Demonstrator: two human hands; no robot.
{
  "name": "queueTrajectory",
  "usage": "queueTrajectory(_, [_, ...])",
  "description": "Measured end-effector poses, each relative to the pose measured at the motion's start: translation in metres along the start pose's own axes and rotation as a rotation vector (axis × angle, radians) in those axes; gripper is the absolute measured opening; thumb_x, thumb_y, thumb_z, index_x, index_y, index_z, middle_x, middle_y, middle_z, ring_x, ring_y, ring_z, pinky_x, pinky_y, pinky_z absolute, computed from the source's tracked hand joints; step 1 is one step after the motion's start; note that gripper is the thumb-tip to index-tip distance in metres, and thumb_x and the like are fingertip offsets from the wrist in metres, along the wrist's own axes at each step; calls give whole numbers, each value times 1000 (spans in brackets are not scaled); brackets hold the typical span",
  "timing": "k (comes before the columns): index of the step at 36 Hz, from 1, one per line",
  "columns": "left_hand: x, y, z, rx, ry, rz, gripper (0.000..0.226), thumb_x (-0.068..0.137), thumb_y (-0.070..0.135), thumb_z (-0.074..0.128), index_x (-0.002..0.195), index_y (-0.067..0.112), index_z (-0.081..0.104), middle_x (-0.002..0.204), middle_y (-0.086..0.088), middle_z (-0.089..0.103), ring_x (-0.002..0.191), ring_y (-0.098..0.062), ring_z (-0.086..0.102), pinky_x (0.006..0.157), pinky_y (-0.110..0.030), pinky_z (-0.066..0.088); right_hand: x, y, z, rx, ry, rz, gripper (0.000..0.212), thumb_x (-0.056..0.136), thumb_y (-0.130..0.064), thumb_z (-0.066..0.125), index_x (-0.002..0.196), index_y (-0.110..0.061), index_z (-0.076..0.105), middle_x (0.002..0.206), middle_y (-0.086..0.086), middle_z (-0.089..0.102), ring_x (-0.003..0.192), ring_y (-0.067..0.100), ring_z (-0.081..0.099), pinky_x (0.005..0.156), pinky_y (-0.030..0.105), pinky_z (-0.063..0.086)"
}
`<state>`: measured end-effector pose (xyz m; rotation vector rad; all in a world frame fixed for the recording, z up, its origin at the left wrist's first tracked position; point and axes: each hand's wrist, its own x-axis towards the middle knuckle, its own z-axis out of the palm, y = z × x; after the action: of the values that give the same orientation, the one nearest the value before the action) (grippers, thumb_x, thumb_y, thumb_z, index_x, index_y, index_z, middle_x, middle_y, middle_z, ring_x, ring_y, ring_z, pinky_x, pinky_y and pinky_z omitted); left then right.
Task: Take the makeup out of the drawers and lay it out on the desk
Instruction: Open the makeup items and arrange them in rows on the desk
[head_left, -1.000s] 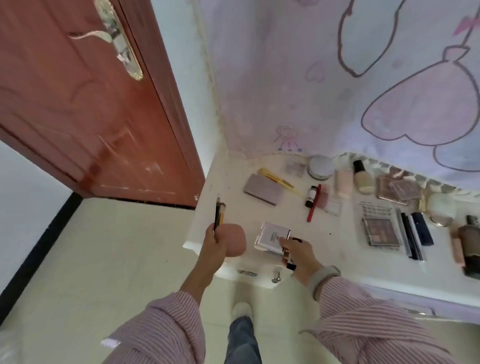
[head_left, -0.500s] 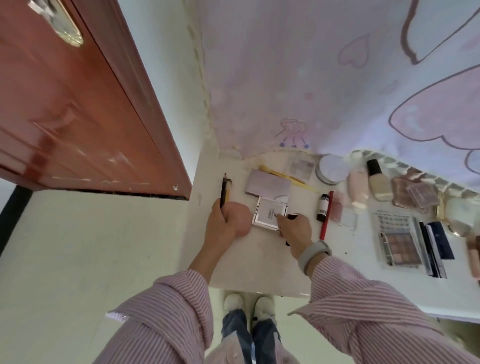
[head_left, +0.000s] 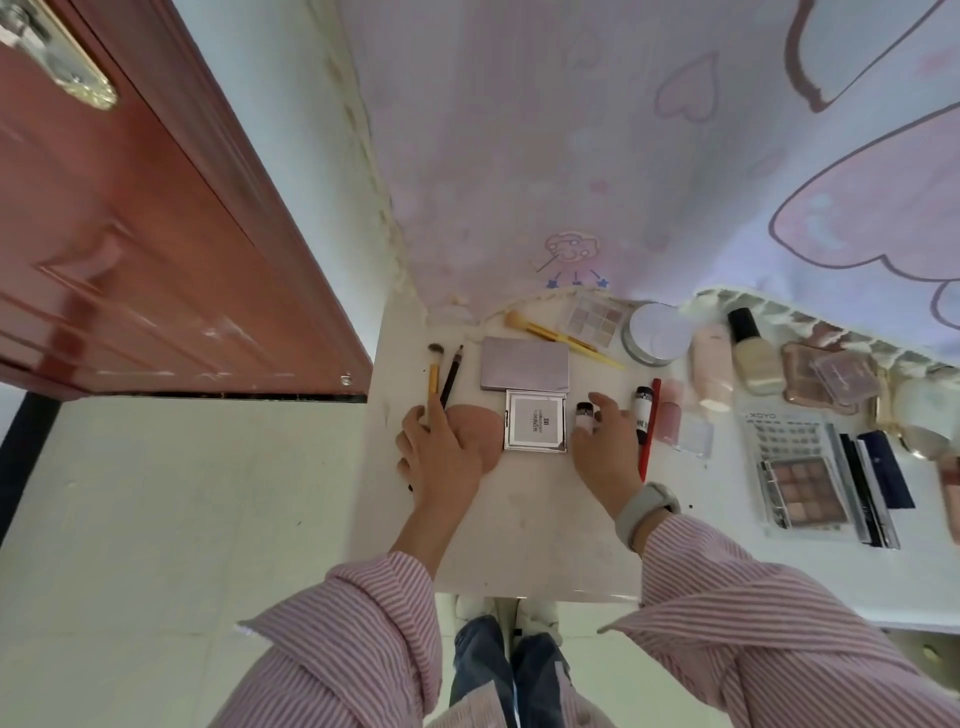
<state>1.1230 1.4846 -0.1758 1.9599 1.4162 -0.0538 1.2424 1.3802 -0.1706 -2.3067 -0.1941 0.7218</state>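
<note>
My left hand (head_left: 439, 460) rests at the white desk's (head_left: 530, 540) left edge. It holds a yellow-handled brush (head_left: 433, 375), a dark pencil (head_left: 451, 375) and a pink puff (head_left: 477, 435), all lying low against the desk. A square silver compact (head_left: 535, 420) lies flat between my hands, just below a grey palette (head_left: 524, 364). To its right, my right hand (head_left: 607, 449) pinches a small black-capped bottle (head_left: 584, 417) at the fingertips.
Further makeup is spread along the desk's back and right: a yellow brush (head_left: 561, 338), an eyeshadow palette (head_left: 595, 316), a round jar (head_left: 655, 332), a foundation bottle (head_left: 752, 353), a red pencil (head_left: 649, 426), a lash box (head_left: 800, 467). A red-brown door (head_left: 156, 249) stands at the left.
Both hands moved farther onto the desk. My right hand let go of the square compact, which now lies flat. My left hand lowered the brush, pencil and puff onto the desk.
</note>
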Motion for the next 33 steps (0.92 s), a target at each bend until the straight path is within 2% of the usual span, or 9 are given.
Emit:
queueTrajectory(2, [-3, 0, 1, 8, 10, 18, 56, 96, 19, 40, 148, 15, 17, 148, -6, 19, 130, -28, 22, 104, -45, 25, -4, 3, 0, -56, -17, -54, 50, 89, 1, 43, 137, -9, 40, 138, 14, 31, 113, 31, 50, 101, 35, 40])
queueTrajectory(6, [-5, -1, 2, 37, 17, 48, 55, 96, 16, 38, 147, 11, 19, 151, -4, 19, 134, -26, 18, 107, -43, 23, -13, 11, -1, -197, -49, -177, 49, 91, -1, 44, 139, -9, 37, 141, 12, 30, 128, 25, 36, 102, 20, 26])
queueTrajectory(8, [-4, -1, 3, 44, -6, 61, 56, 96, 17, 37, 148, 9, 15, 153, -5, 13, 137, -27, 13, 110, -43, 19, -18, 16, -1, -244, -45, -259, 49, 92, -2, 42, 140, -9, 36, 144, 11, 30, 132, 25, 30, 106, 23, 24])
queueTrajectory(13, [-5, -2, 8, -104, -127, 117, 62, 99, 18, 34, 148, 5, -1, 157, -5, -9, 143, -23, -13, 117, -37, 1, -26, 29, 0, -399, -69, -439, 51, 95, -8, 40, 144, -9, 29, 153, 9, 22, 141, 23, 20, 113, 29, 21])
queueTrajectory(17, [-8, 0, 12, 32, -180, 141, 68, 98, 22, 36, 147, 7, -9, 156, -8, -14, 141, -29, -20, 115, -41, -6, -25, 45, 2, -574, -102, -590, 55, 90, -8, 40, 144, -5, 29, 153, 14, 23, 142, 30, 17, 113, 45, 25])
queueTrajectory(21, [-8, 4, 12, 112, -204, 162, 72, 98, 26, 36, 146, 6, -14, 155, -11, -19, 140, -31, -22, 113, -43, -10, -22, 50, -3, -634, -109, -600, 59, 93, -10, 44, 147, -11, 19, 155, 7, 13, 143, 27, 10, 115, 43, 18])
queueTrajectory(28, [-4, 9, 13, 131, -268, 225, 75, 98, 31, 39, 146, 6, -13, 155, -10, -18, 140, -31, -21, 113, -42, -8, -14, 46, -10, -683, -132, -537, 58, 98, -16, 32, 149, -15, 3, 156, 3, -8, 145, 22, -5, 115, 32, 3])
queueTrajectory(33, [-1, 8, 10, 37, -273, 266, 69, 98, 22, 39, 148, 8, -6, 157, -6, -13, 142, -25, -19, 114, -38, -8, -15, 41, -14, -679, -161, -502, 58, 99, -18, 30, 149, -14, 1, 156, 6, -11, 144, 21, -10, 119, 35, 6])
